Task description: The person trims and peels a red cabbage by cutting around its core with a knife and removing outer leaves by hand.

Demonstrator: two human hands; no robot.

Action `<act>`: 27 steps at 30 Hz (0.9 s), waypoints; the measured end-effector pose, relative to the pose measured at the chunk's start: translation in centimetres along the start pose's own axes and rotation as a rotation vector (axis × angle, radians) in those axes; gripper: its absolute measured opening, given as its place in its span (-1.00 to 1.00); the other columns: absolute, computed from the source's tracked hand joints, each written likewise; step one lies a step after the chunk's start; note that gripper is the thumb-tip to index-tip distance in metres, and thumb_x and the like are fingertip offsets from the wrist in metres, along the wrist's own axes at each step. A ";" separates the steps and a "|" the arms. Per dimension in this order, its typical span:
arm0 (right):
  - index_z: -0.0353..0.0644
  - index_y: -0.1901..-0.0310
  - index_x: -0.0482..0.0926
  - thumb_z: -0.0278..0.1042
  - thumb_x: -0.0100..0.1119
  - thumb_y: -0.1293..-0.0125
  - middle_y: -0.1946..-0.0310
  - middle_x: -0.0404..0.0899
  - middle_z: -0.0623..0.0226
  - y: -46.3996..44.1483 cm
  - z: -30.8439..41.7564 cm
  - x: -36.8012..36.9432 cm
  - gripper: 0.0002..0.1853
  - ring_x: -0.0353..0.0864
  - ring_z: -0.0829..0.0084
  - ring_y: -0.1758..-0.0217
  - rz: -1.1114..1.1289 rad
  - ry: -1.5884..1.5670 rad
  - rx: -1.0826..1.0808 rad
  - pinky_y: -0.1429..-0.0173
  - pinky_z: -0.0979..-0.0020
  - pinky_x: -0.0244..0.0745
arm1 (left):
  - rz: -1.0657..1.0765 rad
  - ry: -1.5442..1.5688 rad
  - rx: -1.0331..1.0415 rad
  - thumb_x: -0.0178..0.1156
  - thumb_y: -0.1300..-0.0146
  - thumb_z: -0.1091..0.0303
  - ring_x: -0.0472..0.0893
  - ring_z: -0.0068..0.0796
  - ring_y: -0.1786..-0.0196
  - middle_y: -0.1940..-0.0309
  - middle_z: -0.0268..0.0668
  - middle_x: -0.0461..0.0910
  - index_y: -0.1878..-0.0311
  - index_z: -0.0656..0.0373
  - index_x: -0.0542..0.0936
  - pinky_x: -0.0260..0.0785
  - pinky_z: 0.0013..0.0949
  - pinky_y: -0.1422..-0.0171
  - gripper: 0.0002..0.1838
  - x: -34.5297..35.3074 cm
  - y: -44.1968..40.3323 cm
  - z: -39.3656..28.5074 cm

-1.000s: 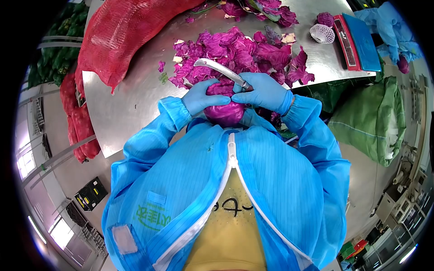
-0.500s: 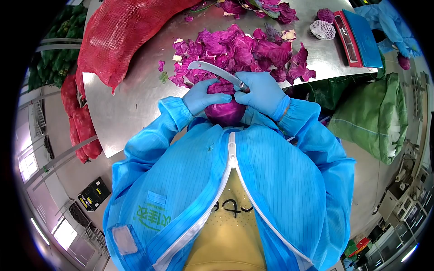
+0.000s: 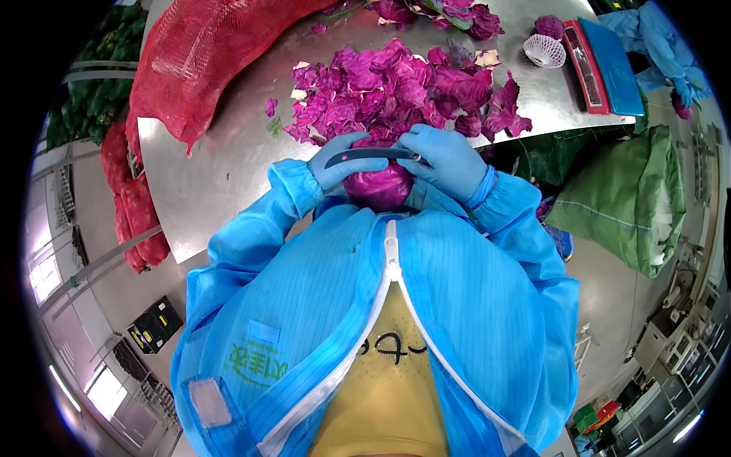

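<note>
A purple cabbage (image 3: 379, 189) is held close against my blue jacket, below the table's edge. My left hand (image 3: 340, 161), in a blue glove, grips its left side, with the thumb over the front. In my gloved right hand (image 3: 445, 161) is a knife (image 3: 365, 154), its dark curved blade pointing left across the upper part of the cabbage and overlapping my left thumb. The right fingers wrap round the handle beside the cabbage. Just beyond both hands, a heap of loose purple leaves (image 3: 396, 84) lies on the metal table (image 3: 221, 190).
A red mesh sack (image 3: 190, 68) lies at the table's left. At right are a white foam net (image 3: 544, 51), a red-and-blue device (image 3: 601, 67) and a green sack (image 3: 628, 202). Part of another person's blue sleeve (image 3: 659, 38) shows at the upper right.
The knife blade has swung down from above the cabbage to lie nearly level across it. My right hand has turned with it; my left hand stays on the cabbage.
</note>
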State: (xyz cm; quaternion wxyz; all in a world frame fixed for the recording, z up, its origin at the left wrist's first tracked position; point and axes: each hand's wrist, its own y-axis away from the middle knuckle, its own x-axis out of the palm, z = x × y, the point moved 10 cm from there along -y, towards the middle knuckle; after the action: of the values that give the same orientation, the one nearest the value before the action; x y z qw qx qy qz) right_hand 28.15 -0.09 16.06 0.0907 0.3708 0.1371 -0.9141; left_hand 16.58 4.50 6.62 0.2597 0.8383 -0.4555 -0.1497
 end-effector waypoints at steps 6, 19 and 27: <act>-0.08 0.24 0.46 -0.35 0.15 -0.11 0.41 0.45 0.32 -0.6 1.8 0.9 -0.83 0.58 0.27 0.40 0.187 0.367 -0.132 0.40 0.28 0.49 | 0.101 -0.140 0.070 0.36 -0.03 0.06 0.49 -0.33 -0.12 -0.07 -0.01 0.50 -0.26 0.44 0.31 0.28 -0.33 -0.26 -0.16 0.1 -1.4 -0.5; -0.08 0.20 0.54 -0.39 0.29 -0.01 0.40 0.54 0.33 1.7 -1.2 -0.4 -0.74 0.60 0.29 0.39 -0.212 -0.038 -0.093 0.38 0.34 0.49 | 0.122 0.055 0.046 0.37 -0.01 0.09 0.45 -0.29 -0.20 -0.17 -0.02 0.43 -0.34 0.43 0.21 0.21 -0.31 -0.36 -0.08 -0.1 -1.0 0.1; -0.26 0.25 0.53 0.06 0.44 0.00 0.44 0.56 0.29 2.1 -5.8 1.1 -0.48 0.56 0.49 0.37 -0.275 -0.637 0.438 0.25 0.40 0.45 | 0.086 0.171 -0.021 0.37 -0.04 0.20 0.48 -0.28 -0.17 -0.13 -0.01 0.45 -0.29 0.41 0.26 0.27 -0.27 -0.34 -0.19 0.6 -0.1 -1.7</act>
State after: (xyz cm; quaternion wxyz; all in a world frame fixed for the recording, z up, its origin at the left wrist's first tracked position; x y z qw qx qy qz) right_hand 31.72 -0.33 10.93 -0.0759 0.0581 -0.0475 -0.9943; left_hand 17.85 4.58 7.96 0.3127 0.8249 -0.4655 -0.0713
